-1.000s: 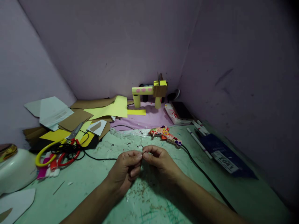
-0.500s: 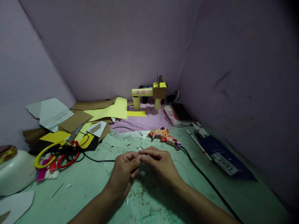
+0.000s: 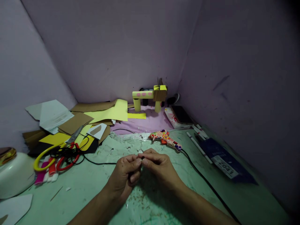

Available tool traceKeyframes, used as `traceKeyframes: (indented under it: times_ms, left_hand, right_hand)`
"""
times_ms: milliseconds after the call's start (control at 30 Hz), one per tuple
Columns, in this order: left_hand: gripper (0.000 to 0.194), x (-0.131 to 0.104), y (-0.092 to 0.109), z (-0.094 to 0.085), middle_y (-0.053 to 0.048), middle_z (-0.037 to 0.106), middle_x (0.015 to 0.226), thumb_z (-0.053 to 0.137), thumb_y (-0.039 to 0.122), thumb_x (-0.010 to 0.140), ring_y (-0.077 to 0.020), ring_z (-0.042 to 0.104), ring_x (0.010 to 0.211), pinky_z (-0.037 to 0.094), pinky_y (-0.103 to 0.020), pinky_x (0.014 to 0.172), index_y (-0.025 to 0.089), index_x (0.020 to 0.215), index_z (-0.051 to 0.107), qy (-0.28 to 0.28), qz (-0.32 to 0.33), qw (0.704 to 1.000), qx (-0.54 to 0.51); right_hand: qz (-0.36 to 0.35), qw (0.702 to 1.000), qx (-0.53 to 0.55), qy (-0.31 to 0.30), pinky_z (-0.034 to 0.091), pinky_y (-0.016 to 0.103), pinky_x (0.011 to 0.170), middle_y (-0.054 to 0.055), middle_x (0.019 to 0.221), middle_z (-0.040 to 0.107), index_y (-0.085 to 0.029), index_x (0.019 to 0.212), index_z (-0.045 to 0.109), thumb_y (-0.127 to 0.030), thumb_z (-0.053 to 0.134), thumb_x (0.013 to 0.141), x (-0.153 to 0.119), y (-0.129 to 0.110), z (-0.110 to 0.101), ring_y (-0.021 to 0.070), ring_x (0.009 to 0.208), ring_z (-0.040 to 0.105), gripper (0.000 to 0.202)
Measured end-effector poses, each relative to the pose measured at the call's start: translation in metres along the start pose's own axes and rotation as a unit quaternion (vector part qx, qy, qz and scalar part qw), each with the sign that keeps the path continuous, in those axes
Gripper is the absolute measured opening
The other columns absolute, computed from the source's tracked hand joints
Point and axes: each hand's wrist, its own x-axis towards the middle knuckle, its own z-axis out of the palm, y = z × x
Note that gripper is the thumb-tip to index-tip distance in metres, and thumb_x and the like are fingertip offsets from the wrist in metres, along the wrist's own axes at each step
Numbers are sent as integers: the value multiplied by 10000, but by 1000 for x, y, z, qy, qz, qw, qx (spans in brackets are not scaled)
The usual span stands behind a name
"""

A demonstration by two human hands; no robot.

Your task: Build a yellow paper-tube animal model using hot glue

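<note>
Near centre, left hand [image 3: 124, 171] and right hand [image 3: 161, 166] angle in and meet, thumbs and forefingers pinching a small black piece [image 3: 142, 158].

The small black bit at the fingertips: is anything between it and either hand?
Nothing visible: the small black bit sits right between the fingertips of the left hand and the right hand. The glue gun lies beyond them, not between.

Black cord [image 3: 100, 163] — matt, metal scissor blades [image 3: 74, 135], smooth yellow paper [image 3: 110, 113]
</note>
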Motion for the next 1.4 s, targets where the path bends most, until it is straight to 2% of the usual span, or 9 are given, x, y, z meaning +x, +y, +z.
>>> traceKeyframes:
  times_ms: [300,433,600,733,833,967,1133,1300,1400]
  left_hand:
    - [275,2,-4,1,74,395,384,787,295,521,4,280,307,96,-162,350,104,559,592,44,19,998,46]
    - [257,1,-3,4,47,481,434,758,311,557,-7,312,291,120,-170,319,121,544,586,39,16,996,75]
    - [261,1,-2,4,27,512,466,710,337,629,-4,317,302,138,-165,320,115,540,604,24,18,991,129]
    - [227,2,-3,1,17,544,516,720,320,623,-4,339,328,158,-153,336,115,594,626,41,0,989,144]
    - [240,3,-4,-2,43,481,439,714,336,624,-11,308,320,156,-152,337,124,590,607,50,-5,986,158]
    - [272,3,-3,-2,51,456,422,708,359,612,-15,296,318,145,-154,331,129,562,571,58,-8,982,180]
    - [269,3,-2,0,59,448,420,703,366,597,-15,296,327,158,-147,329,128,582,579,61,-11,977,203]
    - [275,4,-4,-6,71,408,364,671,399,626,-19,265,313,155,-152,327,136,597,594,56,4,970,235]
    - [274,7,-4,-10,61,460,406,685,400,603,-19,282,309,150,-161,320,136,636,619,72,17,966,249]
  right_hand:
    - [-9,1000,-7,24,428,369,709,56,687,627,-222,725,774,-300,754,634,-1,-2,0,201,706,564,121]
    - [-5,999,2,45,417,344,713,46,696,626,-202,649,743,-317,753,648,0,-3,-1,186,701,561,115]
    - [76,992,83,65,373,236,539,1,579,601,-174,718,704,-400,765,646,3,-2,-5,103,531,498,245]
    - [113,979,148,80,333,170,426,10,660,627,-156,721,708,-400,804,594,6,-4,-8,71,503,517,291]
    - [117,972,189,68,328,135,377,11,679,642,-152,684,692,-366,805,609,7,-6,-8,43,464,497,254]
    - [108,967,222,59,403,117,391,17,666,657,-152,676,669,-333,804,628,6,-7,-7,79,556,571,231]
    - [120,958,251,73,514,147,488,19,672,673,-140,683,665,-322,844,566,7,-9,-6,108,621,636,281]
    - [122,954,260,83,550,162,561,5,631,672,-141,648,653,-321,871,510,8,-13,-5,111,622,658,315]
    - [125,954,256,90,559,173,567,8,646,682,-148,648,638,-333,875,498,8,-15,-6,125,641,672,336]
